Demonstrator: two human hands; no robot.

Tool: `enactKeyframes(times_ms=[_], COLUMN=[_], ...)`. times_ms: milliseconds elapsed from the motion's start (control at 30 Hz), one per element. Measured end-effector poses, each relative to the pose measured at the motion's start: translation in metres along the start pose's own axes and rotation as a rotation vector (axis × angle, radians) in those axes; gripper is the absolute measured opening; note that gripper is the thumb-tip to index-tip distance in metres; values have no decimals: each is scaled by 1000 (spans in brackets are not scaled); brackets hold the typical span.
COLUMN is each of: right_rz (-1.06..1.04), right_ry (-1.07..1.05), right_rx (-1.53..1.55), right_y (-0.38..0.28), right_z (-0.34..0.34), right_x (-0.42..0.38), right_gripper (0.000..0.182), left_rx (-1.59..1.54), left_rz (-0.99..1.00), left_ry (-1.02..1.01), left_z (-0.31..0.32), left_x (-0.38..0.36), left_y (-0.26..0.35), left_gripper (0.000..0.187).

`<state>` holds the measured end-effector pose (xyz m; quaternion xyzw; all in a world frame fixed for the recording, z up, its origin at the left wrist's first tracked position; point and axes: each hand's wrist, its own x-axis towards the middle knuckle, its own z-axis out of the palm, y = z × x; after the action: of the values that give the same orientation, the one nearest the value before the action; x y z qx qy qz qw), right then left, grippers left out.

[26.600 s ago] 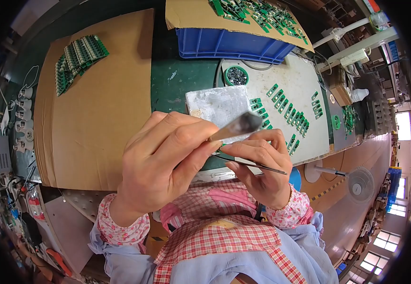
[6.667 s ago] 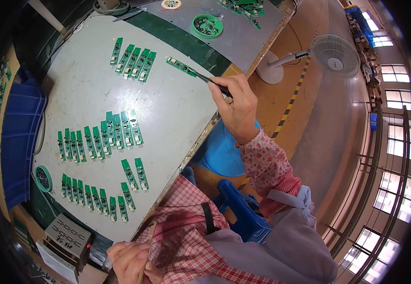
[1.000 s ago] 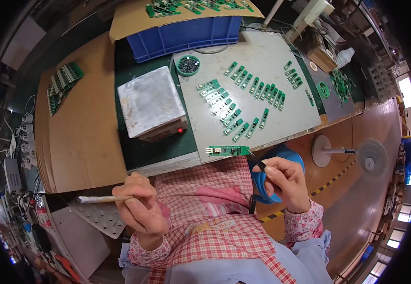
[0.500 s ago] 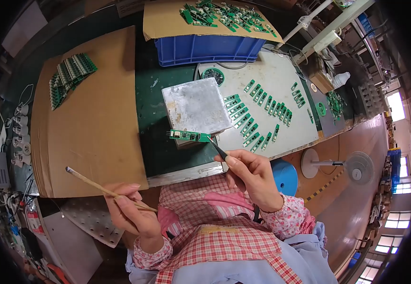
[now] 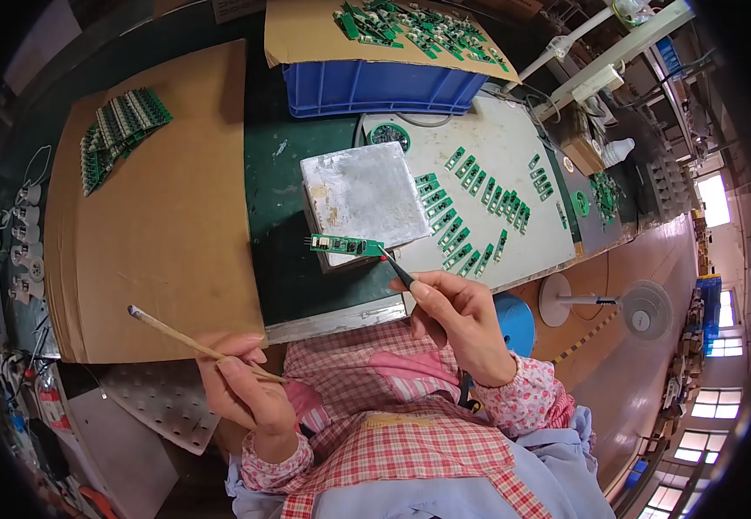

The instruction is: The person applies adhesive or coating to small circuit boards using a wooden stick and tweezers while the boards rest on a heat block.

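My right hand [image 5: 462, 322] pinches a pair of dark tweezers [image 5: 399, 272], whose tips meet the right end of a narrow green circuit board [image 5: 346, 246]. Small components and a white connector sit on that board, with thin pins sticking out at its left end. It overlaps the front edge of a silver-grey metal block [image 5: 362, 192]. Lower left, my left hand [image 5: 247, 381] is closed around a thin wooden stick [image 5: 181, 336] with a dark tip, pointing up and left over the cardboard.
Rows of similar boards [image 5: 479, 186] lie on a grey panel [image 5: 531, 259] to the right. Behind the block, a blue crate [image 5: 384, 89] bears cardboard with piled boards [image 5: 418, 30]. A cardboard sheet [image 5: 168, 216] at left carries stacked boards [image 5: 124, 130]. A fan [image 5: 646, 310] stands right.
The camera view has shifted slightly. My left hand and the stick have moved a little to the right; the tweezers still hold the circuit board at the block's front edge.
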<state>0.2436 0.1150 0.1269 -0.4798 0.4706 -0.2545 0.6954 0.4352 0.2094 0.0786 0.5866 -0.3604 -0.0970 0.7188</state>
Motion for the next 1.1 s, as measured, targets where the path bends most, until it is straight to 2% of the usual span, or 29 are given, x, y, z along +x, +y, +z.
enactKeyframes(times_ms=[367,467,567,667,767,867,1000,1100], right_rz=[10,7,-4,-13,-59,-129,-184,-202], right_ry=[30,47,66,92,135,197,268,299], right_rx=[8,12,18,31,57,95,125,133], right_y=[-1,1,5,10,25,37,50,54], right_z=[-6,-12,-19,-27,-39,-47,-58,-66], right_x=[-7,-12,-18,-26,-32,-36,-36,-36], right_gripper=[31,31,30,30,29,28,27,29], left_rx=[35,44,110,172,43,-37,-167,-161], left_rz=[49,77,111,79,77,5,-38,26], left_ry=[-61,-55,45,31,4,116,126,113], left_z=[-1,0,5,-4,-3,2,3,12], left_x=[0,0,-1,-2,6,15,26,39], left_y=[3,5,5,7,17,24,36,41], left_gripper=[34,35,35,37,38,39,40,40])
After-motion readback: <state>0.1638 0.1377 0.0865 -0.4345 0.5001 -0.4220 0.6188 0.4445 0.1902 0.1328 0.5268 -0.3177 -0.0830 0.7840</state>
